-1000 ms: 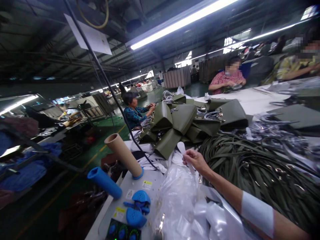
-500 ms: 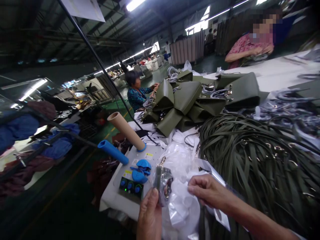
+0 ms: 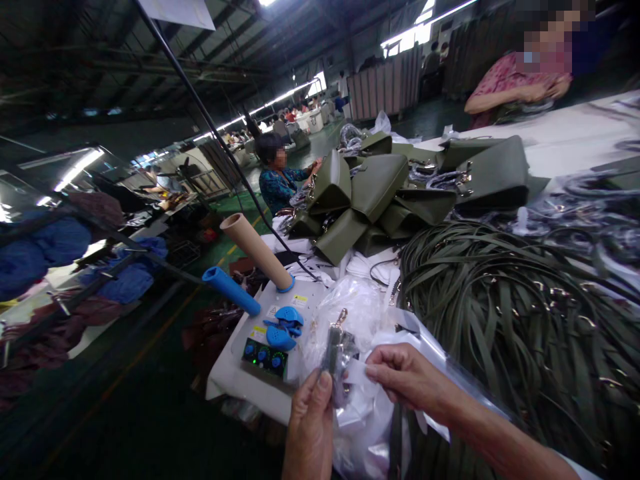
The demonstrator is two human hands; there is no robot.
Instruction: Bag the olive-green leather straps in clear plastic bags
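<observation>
My left hand [image 3: 311, 420] is closed around a folded dark green strap [image 3: 332, 353] with a gold clasp on its upper end. Clear plastic wraps part of this bundle. My right hand [image 3: 400, 373] pinches a small white slip [image 3: 357, 372] between thumb and fingertips, close to the bundle's right side. Whether the slip touches the bundle I cannot tell. Below and behind both hands lie crumpled clear plastic bags [image 3: 350, 303]. A large heap of dark green straps [image 3: 485, 300] with gold fittings spreads to the right of my right hand.
To the left sits a grey machine with a blue-knobbed panel [image 3: 264, 359], a cardboard tube [image 3: 256, 253] and a blue tube [image 3: 231, 291]. Olive handbags [image 3: 377, 183] are piled behind. A thin black pole [image 3: 200, 110] slants across. Two co-workers are at the far side.
My right hand has moved slightly left, bringing the white slip against or near the bundle. My left hand has turned the bundle a little to the right. The view has shifted slightly.
</observation>
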